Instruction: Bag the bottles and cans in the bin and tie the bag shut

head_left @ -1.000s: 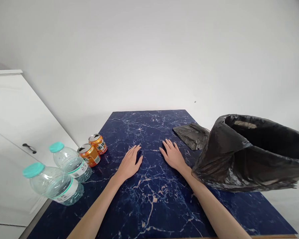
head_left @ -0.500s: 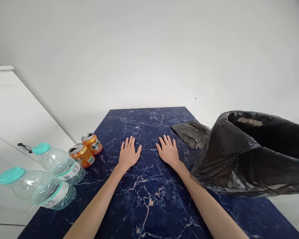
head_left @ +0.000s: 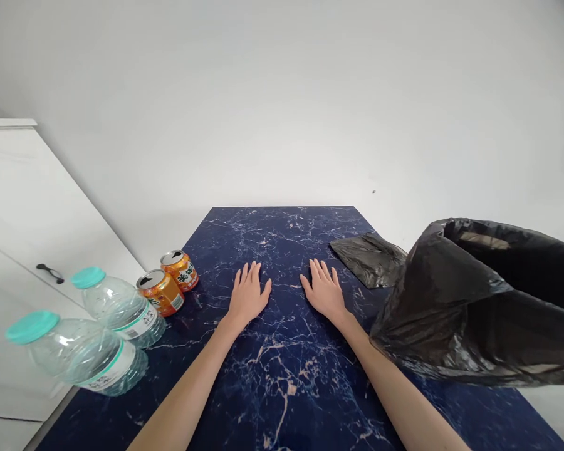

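My left hand (head_left: 249,294) lies flat, palm down, on the dark blue marble-patterned table (head_left: 282,235), with nothing under its slightly spread fingers that I can see. My right hand (head_left: 323,291) rests the same way a little to the right. Nearest to the left hand are two orange drink cans, a front one (head_left: 161,293) and a rear one (head_left: 180,270), both with opened tops. A flat black plastic bag (head_left: 369,258) lies just beyond the right hand, not touching it. Beside my right forearm stands a bin lined with a black bag (head_left: 446,313), its mouth open.
Two clear plastic bottles with turquoise caps, a front one (head_left: 84,354) and a rear one (head_left: 122,307), stand along the table's left edge. A white cabinet (head_left: 23,207) with a dark handle is at the left. A white wall (head_left: 282,113) rises behind the table.
The whole view has shifted slightly, so everything appears a little further right and mostly lower. Both hands stay flat on the table, and no object has been moved.
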`<state>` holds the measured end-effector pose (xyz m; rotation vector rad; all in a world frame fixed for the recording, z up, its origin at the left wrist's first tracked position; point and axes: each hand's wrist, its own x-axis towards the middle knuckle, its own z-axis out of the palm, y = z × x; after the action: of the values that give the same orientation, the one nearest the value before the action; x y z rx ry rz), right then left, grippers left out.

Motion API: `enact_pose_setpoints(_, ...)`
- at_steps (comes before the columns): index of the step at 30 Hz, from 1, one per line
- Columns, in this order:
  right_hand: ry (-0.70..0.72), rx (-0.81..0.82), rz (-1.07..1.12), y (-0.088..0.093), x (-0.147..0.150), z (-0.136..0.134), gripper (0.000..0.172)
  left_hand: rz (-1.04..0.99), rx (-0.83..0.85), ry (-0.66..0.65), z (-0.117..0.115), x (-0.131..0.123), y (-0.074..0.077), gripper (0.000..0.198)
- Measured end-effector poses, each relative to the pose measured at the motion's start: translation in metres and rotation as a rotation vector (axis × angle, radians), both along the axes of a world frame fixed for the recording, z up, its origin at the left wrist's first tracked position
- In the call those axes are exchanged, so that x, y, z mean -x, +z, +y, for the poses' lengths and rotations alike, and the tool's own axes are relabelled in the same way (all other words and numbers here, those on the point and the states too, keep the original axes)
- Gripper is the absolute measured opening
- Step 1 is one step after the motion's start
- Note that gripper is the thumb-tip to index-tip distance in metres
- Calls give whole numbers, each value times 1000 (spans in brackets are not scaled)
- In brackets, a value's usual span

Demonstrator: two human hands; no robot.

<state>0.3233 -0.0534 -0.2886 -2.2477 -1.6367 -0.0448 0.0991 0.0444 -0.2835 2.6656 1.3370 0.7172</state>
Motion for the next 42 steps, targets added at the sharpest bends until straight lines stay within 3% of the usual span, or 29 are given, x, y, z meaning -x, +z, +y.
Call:
enact_pose_setpoints(29,4,56,-23,-6,-2,-3,69,-13,39,-41,-15,2,-1,60)
enact_pose_setpoints(42,17,35,-18,-8,-3,-2,67,60,38,-10,-20,-1,10,59)
